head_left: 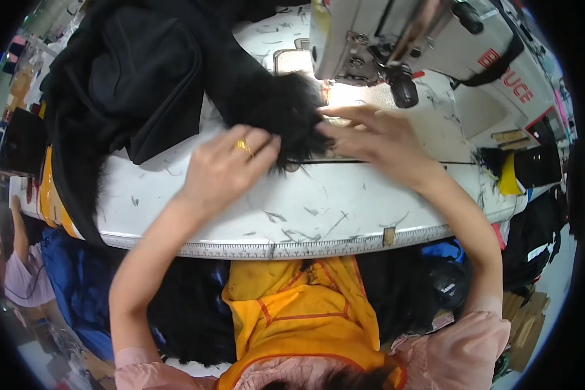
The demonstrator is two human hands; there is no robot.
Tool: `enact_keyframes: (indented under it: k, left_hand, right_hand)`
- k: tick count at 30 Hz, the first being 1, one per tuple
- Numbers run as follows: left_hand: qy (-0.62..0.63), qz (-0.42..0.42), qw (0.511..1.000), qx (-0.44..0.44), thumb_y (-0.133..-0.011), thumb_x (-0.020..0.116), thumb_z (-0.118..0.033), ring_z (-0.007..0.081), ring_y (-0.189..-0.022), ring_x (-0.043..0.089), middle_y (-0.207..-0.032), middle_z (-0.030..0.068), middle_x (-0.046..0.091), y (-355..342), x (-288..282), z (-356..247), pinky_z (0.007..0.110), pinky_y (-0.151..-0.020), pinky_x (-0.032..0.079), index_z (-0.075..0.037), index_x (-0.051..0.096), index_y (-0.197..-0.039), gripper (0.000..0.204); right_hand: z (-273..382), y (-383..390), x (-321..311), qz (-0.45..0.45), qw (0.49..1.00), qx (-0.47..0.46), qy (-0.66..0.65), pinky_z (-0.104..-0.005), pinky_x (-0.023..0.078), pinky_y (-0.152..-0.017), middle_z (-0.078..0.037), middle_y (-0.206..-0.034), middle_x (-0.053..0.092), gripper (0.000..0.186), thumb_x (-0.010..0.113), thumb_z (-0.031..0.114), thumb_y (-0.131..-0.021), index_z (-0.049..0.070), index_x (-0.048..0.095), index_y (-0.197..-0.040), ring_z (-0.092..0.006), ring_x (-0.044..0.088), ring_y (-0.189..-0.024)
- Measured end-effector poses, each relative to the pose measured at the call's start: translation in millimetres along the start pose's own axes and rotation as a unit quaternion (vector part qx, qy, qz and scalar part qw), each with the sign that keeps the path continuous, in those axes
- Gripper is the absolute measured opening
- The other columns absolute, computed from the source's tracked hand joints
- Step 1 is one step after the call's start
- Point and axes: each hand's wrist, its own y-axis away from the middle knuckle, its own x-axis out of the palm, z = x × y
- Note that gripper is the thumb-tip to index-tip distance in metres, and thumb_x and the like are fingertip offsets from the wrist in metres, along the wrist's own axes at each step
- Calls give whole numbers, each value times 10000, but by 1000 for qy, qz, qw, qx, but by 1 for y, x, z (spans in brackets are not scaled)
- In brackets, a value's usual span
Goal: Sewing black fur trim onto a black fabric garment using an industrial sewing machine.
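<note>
Black fur (285,107), part of a larger black garment (153,71), lies on the sewing machine's bed just in front of the needle area. My left hand (231,159), with a yellow ring on one finger, is closed on the fur's near left edge, its fingertips sunk in the pile. From the other side my right hand (383,143) reaches in, fingers stretched out and apart, tips touching the fur's right edge. That hand is slightly blurred. The sewing machine head (370,45) stands over the lit bed, just beyond my right fingers.
A measuring tape (305,249) runs along the white table's front edge. Loose dark fibres are scattered over the tabletop (195,214). A yellow item (510,174) stands by a dark box at the right end. Another person's arm (21,227) shows at the far left.
</note>
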Motion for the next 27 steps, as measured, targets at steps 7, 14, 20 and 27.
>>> enact_keyframes:
  k: [7, 14, 20, 27]
  left_hand:
    - [42, -65, 996, 36, -705, 644, -100, 104, -722, 617, -820, -67, 597, -69, 81, 78, 261, -537, 497, -171, 675, -859, 172]
    - [41, -30, 996, 76, -712, 639, -114, 107, -778, 591, -847, -43, 561, -65, 77, 65, 226, -599, 511, -121, 636, -845, 134]
    - [49, -41, 990, 123, -711, 638, -161, 103, -924, 585, -921, -36, 567, -47, 49, 34, 227, -646, 499, -88, 662, -976, 276]
    - [58, 6, 998, 26, -685, 642, -171, 116, -873, 601, -886, -25, 569, -50, 44, 13, 251, -668, 504, -106, 660, -928, 252]
  right_hand:
    - [-74, -42, -32, -71, 946, -49, 312, -369, 523, -684, -88, -895, 672, 257, 701, 232, -813, 153, 709, -1058, -230, 656, -773]
    - [-60, -38, -29, -31, 932, -124, 340, -348, 537, -650, -46, -866, 631, 317, 657, 149, -818, 154, 668, -1135, -209, 648, -747]
    - [-31, -23, -19, -21, 893, -206, 399, -331, 549, -622, -9, -842, 596, 387, 619, 79, -822, 155, 634, -1202, -191, 640, -725]
    - [-16, -17, -13, -92, 868, -223, 435, -299, 542, -688, -53, -1031, 649, 353, 633, 147, -799, 85, 625, -1147, -191, 644, -819]
